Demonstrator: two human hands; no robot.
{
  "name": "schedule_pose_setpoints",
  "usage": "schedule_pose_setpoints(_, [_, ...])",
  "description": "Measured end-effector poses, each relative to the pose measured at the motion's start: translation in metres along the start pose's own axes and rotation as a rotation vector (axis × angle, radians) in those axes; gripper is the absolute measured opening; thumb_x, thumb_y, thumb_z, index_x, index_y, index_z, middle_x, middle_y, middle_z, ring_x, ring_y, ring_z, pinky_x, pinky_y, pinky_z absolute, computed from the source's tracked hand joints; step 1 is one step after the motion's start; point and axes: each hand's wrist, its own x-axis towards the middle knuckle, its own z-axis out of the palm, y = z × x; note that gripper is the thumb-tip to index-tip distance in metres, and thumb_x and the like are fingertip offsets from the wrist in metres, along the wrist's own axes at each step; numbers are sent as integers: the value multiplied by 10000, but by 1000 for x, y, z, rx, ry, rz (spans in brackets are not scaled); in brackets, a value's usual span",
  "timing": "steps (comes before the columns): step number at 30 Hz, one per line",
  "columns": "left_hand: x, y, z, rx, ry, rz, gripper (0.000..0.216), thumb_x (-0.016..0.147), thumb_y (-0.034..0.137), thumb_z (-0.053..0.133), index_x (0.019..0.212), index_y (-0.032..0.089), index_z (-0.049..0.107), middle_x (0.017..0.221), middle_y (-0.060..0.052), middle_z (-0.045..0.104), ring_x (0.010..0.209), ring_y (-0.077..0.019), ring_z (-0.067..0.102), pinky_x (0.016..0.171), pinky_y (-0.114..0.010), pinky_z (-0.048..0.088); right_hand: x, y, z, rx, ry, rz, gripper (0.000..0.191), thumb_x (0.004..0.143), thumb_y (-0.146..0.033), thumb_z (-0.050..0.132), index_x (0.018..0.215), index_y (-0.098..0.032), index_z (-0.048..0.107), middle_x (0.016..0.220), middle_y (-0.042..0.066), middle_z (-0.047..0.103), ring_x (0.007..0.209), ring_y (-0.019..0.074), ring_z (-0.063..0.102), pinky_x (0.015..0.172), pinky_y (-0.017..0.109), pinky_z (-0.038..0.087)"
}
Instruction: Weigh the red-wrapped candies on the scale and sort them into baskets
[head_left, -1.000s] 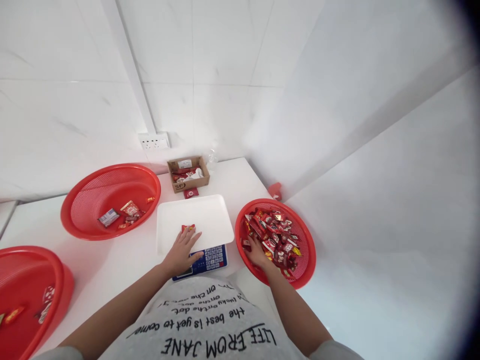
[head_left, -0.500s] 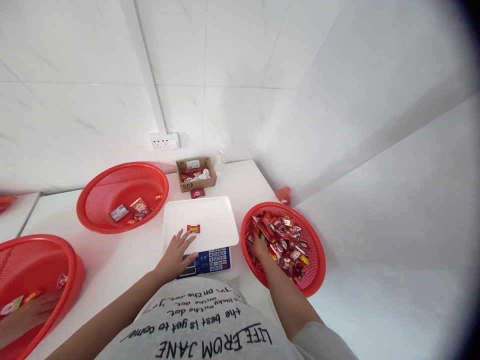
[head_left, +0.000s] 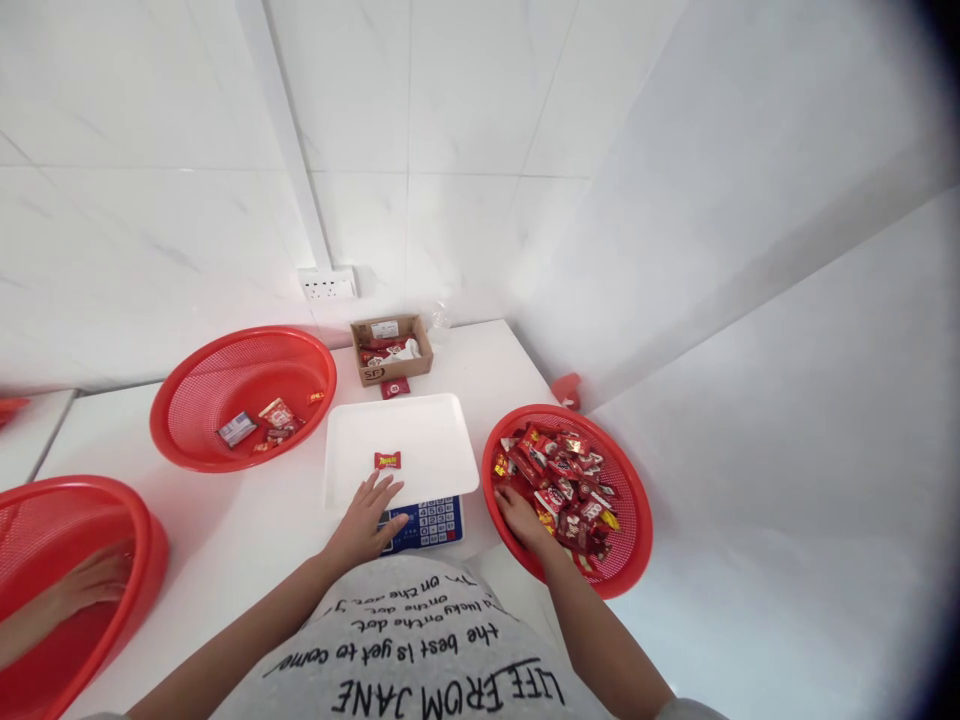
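A small red wrapped candy [head_left: 388, 460] lies alone on the white tray [head_left: 427, 430] of a scale with a blue keypad [head_left: 427, 521]. My left hand [head_left: 367, 522] rests flat at the tray's near edge, fingers spread, just short of the candy and holding nothing. My right hand [head_left: 517, 516] sits inside the red basket [head_left: 628, 540] on the right, at the near-left side of its pile of red candy packets [head_left: 566, 485]. Its fingers curl down among the packets; what they hold is hidden.
A second red basket [head_left: 187, 400] with a few packets stands back left. A small cardboard box [head_left: 390, 347] sits behind the scale below a wall socket [head_left: 328, 284]. Another person's hand [head_left: 94, 580] reaches into a third red basket [head_left: 142, 530] at the left edge. White walls close the corner.
My left hand let go of the candy and drew back to the tray's near edge. My right hand shifted toward me in the basket. Another person's hand appeared in the left basket.
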Motion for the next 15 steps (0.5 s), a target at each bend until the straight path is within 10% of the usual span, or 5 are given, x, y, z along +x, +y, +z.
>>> schedule_pose_setpoints(15, [-8,-7,3,-75,-33,-93,492,854,487,419,1259,214,473,1307,-90,501,1306,-275,303,1035,-477,314,5,-5,7,73,59,69,406,765,-444,420,931,-143,637,1014,118,669,939,227,611,872,366,436])
